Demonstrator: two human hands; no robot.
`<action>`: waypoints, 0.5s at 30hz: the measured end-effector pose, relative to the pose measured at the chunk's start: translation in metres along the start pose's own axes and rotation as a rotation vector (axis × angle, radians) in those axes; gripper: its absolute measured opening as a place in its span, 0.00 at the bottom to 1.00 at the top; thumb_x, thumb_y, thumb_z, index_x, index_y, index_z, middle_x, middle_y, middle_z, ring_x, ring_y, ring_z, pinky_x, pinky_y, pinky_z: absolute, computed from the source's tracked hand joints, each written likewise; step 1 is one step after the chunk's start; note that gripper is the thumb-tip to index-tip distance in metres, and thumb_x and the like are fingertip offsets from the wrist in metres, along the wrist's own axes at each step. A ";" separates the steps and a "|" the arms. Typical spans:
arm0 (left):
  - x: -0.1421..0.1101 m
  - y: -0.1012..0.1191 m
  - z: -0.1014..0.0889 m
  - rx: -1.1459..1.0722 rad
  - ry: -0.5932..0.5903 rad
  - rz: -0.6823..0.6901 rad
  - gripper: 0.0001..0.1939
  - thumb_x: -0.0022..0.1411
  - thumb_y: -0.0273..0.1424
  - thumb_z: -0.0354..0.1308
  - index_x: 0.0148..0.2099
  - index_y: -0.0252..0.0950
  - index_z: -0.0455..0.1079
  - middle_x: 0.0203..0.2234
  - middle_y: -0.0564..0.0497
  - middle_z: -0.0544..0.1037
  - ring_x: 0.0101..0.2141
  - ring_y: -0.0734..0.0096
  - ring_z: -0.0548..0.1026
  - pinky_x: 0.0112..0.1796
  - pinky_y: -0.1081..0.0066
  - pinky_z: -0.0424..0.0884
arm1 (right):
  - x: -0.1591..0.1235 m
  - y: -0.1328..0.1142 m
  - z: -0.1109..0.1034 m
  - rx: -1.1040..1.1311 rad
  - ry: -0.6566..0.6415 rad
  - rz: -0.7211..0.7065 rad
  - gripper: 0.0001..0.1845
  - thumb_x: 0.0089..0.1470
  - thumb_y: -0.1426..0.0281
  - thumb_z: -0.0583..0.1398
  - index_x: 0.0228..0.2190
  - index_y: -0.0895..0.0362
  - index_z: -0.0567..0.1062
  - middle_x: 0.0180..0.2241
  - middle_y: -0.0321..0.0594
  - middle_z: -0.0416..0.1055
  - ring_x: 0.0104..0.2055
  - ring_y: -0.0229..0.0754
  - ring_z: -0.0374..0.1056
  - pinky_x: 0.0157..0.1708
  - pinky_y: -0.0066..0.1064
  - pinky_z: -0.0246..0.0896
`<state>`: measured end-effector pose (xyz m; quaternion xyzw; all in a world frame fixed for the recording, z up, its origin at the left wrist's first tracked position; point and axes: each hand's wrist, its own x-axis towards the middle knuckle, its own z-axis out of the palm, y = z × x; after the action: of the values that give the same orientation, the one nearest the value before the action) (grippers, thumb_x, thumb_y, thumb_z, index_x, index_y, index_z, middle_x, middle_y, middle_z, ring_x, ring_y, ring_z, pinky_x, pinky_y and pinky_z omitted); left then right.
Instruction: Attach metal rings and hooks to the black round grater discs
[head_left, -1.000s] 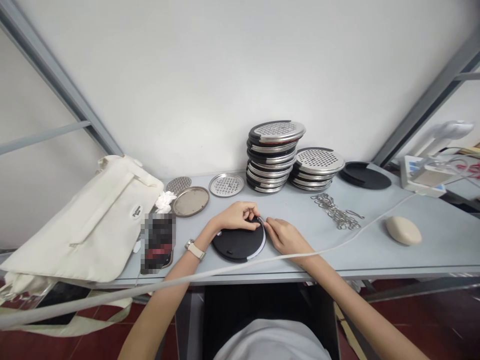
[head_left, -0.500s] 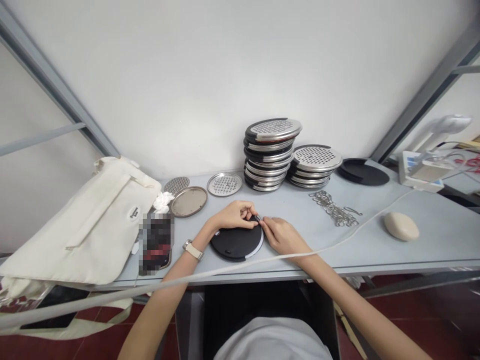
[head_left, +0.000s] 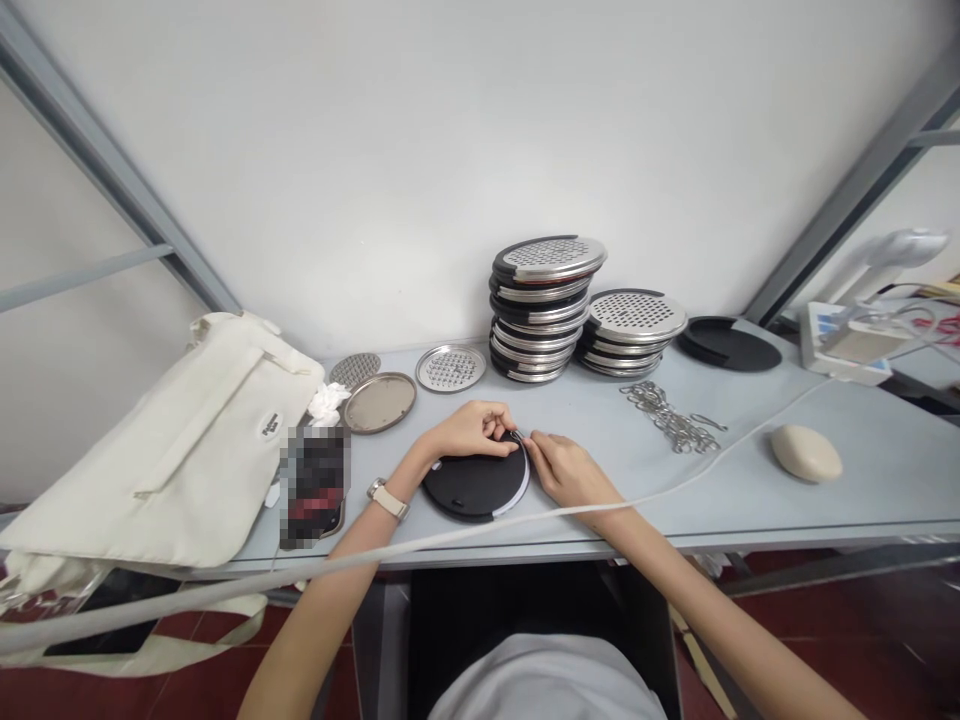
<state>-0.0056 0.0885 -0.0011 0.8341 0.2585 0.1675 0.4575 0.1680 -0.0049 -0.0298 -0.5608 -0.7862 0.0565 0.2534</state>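
Note:
A black round base lies on the desk in front of me, with a pale strip along its right edge. My left hand rests over its far side, thumb and curled fingers closed at the rim. My right hand pinches a small metal clip against the upper right of the rim; the fingers partly hide it. Loose bent metal clips lie in a pile to the right.
At the back stand a tall stack of round graters and a shorter stack. Black bases and loose metal discs flank them. A cream bag and phone lie left. A white cable crosses in front.
Almost nothing differs. Both hands stay at the base's rim, and the right fingertips have shifted very slightly about the clip.

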 end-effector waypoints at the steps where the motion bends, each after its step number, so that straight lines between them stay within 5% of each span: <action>1: 0.000 0.000 0.000 -0.001 -0.001 0.000 0.14 0.48 0.34 0.62 0.34 0.31 0.66 0.21 0.58 0.64 0.22 0.81 0.60 0.23 0.77 0.56 | 0.000 0.000 0.000 0.002 0.001 -0.001 0.16 0.63 0.68 0.43 0.26 0.56 0.64 0.21 0.38 0.66 0.23 0.38 0.62 0.26 0.28 0.52; 15: -0.001 0.000 -0.001 0.072 0.024 0.084 0.11 0.48 0.31 0.61 0.35 0.33 0.65 0.21 0.59 0.64 0.22 0.81 0.60 0.24 0.78 0.56 | 0.001 0.002 -0.002 0.019 -0.030 -0.030 0.16 0.63 0.68 0.43 0.28 0.56 0.66 0.23 0.39 0.68 0.24 0.38 0.63 0.26 0.27 0.51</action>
<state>-0.0072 0.0885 -0.0009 0.8583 0.2344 0.1870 0.4165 0.1704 -0.0036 -0.0286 -0.5455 -0.7977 0.0683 0.2478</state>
